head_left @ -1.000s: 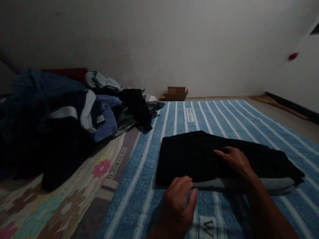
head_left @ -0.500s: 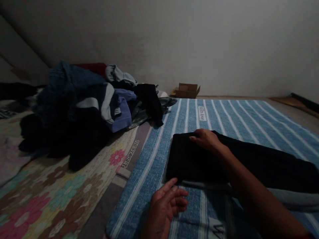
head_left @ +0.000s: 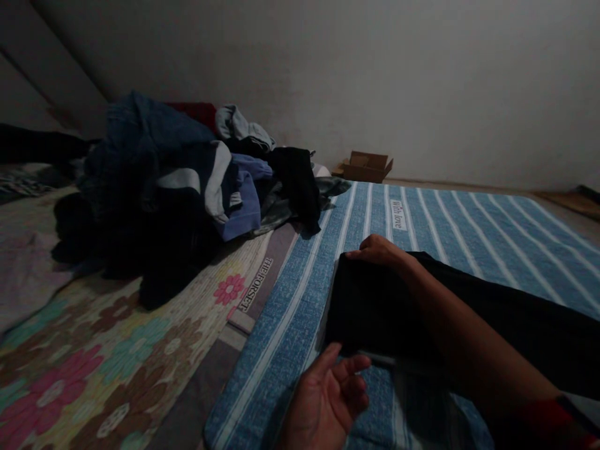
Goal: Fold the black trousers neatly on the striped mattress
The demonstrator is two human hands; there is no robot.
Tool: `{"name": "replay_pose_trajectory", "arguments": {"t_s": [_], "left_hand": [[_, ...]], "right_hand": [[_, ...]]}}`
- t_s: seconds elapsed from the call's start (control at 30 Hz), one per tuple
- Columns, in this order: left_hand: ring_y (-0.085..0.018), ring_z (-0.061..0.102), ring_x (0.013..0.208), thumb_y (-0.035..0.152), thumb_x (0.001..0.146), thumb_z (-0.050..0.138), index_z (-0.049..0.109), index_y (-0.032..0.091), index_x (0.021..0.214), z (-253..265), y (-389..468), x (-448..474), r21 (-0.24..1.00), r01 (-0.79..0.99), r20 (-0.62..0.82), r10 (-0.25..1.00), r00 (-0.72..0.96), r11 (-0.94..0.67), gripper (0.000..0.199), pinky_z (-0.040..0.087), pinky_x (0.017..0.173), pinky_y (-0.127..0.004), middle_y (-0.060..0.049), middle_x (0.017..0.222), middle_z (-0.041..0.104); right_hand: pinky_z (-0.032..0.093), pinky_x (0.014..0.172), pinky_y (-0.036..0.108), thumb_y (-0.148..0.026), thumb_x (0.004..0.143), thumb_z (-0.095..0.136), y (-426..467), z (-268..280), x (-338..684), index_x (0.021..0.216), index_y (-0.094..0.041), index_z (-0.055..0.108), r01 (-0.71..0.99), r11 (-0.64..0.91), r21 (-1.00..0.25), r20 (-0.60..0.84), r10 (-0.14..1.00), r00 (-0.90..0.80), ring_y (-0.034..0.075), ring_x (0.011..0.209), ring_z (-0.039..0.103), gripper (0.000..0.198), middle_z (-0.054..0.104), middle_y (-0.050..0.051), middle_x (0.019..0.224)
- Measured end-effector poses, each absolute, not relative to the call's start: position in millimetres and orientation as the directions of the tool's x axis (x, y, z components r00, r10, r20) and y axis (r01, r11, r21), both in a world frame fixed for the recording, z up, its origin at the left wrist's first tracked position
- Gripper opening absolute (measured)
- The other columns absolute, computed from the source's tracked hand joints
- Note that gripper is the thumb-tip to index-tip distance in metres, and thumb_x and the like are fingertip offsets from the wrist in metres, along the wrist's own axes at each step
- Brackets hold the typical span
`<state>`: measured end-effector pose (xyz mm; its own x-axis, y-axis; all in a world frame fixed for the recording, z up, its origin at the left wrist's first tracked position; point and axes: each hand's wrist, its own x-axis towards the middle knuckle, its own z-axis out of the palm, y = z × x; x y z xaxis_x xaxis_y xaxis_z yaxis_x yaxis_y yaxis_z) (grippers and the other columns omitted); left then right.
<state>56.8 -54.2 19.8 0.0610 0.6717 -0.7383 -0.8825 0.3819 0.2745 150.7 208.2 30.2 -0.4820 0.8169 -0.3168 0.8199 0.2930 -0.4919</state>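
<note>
A long black garment, folded narrow like a pair of trousers, lies across the blue striped sheet and runs off to the right. My right hand grips its far left corner, thumb and fingers closed at the edge. Below the near left corner is my left hand, palm turned up and fingers apart and slightly curled. Its thumb tip is close to the cloth; I cannot tell whether they touch. My right forearm covers part of the garment.
A heap of clothes, with denim, black and purple pieces, is piled on the flowered mat to the left. A small open cardboard box stands by the wall. Pale pink cloth lies at far left.
My right hand has gone from lying on top of the garment to gripping its far left corner. My left hand has turned its palm further up. The view has shifted slightly left.
</note>
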Motion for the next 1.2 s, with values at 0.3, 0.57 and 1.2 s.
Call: {"name": "replay_pose_trajectory", "arguments": {"t_s": [0.3, 0.57, 1.2], "left_hand": [[-0.013, 0.059, 0.047, 0.022, 0.087, 0.055, 0.051, 0.015, 0.089, 14.2, -53.4, 57.1, 0.303, -0.879, -0.748, 0.664, 0.020, 0.367, 0.008, 0.046, 0.047, -0.022, -0.009, 0.069, 0.068], [-0.011, 0.057, 0.045, 0.020, 0.089, 0.052, 0.049, 0.016, 0.088, 26.7, -47.7, 62.5, 0.264, -0.902, -0.773, 0.634, 0.013, 0.341, 0.006, 0.047, 0.046, -0.022, -0.010, 0.074, 0.069], [-0.010, 0.057, 0.045, 0.028, 0.092, 0.052, 0.047, 0.016, 0.082, 21.8, -41.0, 61.1, 0.077, -0.966, -0.759, 0.643, 0.105, 0.248, 0.016, 0.048, 0.047, -0.023, -0.005, 0.072, 0.067]], "right_hand": [[0.028, 0.046, 0.024, -0.050, 0.075, 0.062, 209.5, 36.9, 141.5, 0.053, -0.018, 0.047, 0.786, 0.230, -0.573, -0.383, 0.773, -0.505, 0.008, 0.047, 0.039, 0.041, 0.045, -0.003, 0.052], [0.029, 0.046, 0.024, -0.047, 0.075, 0.062, 206.3, 36.1, 140.0, 0.054, -0.019, 0.045, 0.760, 0.196, -0.620, -0.380, 0.772, -0.509, 0.008, 0.047, 0.038, 0.039, 0.044, -0.004, 0.051], [0.030, 0.045, 0.025, -0.040, 0.070, 0.069, 212.4, 27.3, 133.4, 0.053, -0.018, 0.049, 0.757, 0.173, -0.630, -0.408, 0.755, -0.513, 0.008, 0.047, 0.040, 0.034, 0.048, -0.003, 0.052]]}}
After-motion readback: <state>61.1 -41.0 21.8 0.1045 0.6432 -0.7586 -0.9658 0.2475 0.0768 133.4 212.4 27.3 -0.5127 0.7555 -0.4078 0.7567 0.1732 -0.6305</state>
